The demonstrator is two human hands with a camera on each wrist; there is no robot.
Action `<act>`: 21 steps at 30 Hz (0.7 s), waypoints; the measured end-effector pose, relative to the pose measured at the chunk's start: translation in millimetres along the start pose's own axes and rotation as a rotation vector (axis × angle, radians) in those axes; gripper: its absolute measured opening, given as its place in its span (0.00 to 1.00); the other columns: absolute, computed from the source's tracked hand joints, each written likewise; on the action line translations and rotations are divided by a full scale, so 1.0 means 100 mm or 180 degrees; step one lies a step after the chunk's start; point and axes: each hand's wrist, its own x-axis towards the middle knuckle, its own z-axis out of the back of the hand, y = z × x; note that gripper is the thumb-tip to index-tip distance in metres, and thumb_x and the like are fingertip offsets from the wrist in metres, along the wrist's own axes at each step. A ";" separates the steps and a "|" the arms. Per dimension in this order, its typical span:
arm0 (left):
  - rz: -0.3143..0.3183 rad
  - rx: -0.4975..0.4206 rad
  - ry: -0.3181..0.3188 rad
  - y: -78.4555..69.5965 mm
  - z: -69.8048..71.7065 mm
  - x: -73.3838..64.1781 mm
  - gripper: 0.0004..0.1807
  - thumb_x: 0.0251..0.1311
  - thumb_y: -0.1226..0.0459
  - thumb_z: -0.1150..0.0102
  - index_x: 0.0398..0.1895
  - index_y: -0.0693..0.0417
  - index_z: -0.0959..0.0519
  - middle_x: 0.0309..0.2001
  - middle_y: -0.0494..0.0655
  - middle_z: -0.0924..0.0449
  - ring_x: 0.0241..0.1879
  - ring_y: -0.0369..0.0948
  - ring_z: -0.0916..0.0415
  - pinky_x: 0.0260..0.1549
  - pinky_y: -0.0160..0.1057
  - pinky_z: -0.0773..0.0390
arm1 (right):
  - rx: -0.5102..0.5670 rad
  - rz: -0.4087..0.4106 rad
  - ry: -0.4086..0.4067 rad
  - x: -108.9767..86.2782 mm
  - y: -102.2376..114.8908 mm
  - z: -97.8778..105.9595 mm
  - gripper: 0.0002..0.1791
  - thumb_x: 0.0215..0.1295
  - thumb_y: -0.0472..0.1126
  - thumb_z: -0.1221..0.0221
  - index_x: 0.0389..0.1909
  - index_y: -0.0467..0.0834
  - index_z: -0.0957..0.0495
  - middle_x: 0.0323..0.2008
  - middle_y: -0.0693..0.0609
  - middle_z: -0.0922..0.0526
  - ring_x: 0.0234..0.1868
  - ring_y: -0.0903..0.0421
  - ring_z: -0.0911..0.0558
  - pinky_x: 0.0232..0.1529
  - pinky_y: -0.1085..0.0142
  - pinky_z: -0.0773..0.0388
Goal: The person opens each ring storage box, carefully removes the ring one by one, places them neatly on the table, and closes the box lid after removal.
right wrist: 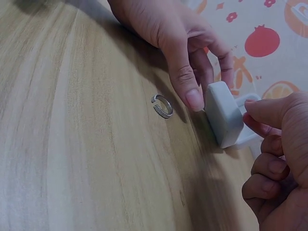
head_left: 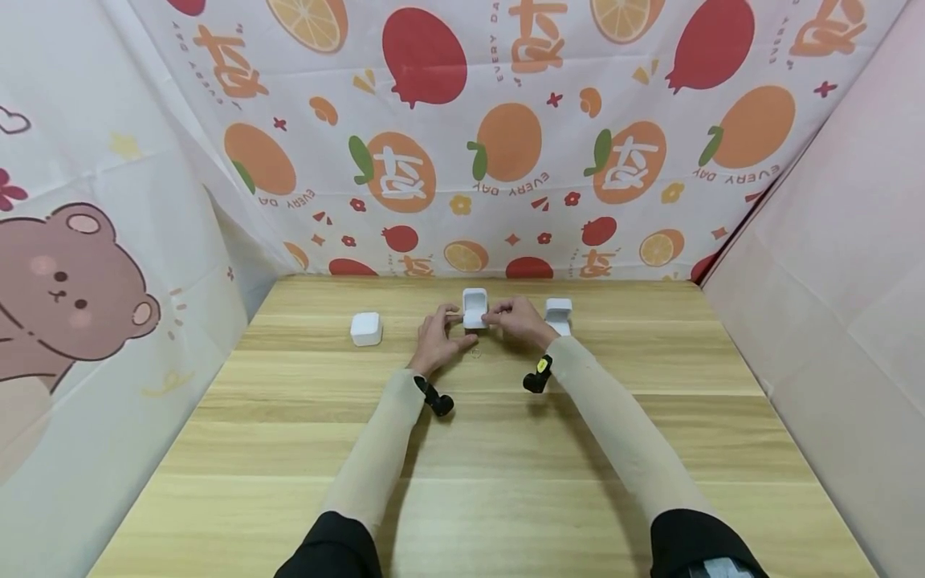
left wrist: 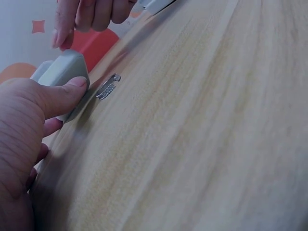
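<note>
A small white ring box stands with its lid up near the table's back edge. My left hand grips it from the left, its thumb lying on the front face and the other fingers partly hidden. At the right side of the opening is my right hand, its thumb and index finger meeting at the box's rim. Whether they pinch anything is hidden. In front of the box, a silver open-ended ring set with small stones lies on the wooden table.
To the left sits a closed white box. Another white box stands with its lid raised behind my right wrist. A fruit-printed cloth hangs along the table's back edge, with pale cloths on both sides.
</note>
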 end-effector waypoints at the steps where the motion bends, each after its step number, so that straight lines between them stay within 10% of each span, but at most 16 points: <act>1: -0.0014 -0.0001 -0.0008 0.00 0.00 0.00 0.38 0.41 0.52 0.30 0.56 0.48 0.36 0.52 0.45 0.21 0.48 0.46 0.39 0.54 0.49 0.50 | -0.0012 0.0012 -0.0025 0.00 0.00 0.00 0.11 0.53 0.50 0.38 0.31 0.48 0.18 0.37 0.50 0.18 0.36 0.54 0.26 0.37 0.67 0.32; 21: -0.0111 -0.0151 0.0030 0.03 0.03 0.03 0.34 0.41 0.58 0.30 0.53 0.54 0.33 0.50 0.52 0.24 0.51 0.48 0.32 0.52 0.49 0.35 | 0.0060 -0.0016 -0.0108 -0.03 0.12 0.15 0.16 0.55 0.53 0.40 0.38 0.46 0.18 0.41 0.53 0.16 0.48 0.49 0.23 0.46 0.63 0.29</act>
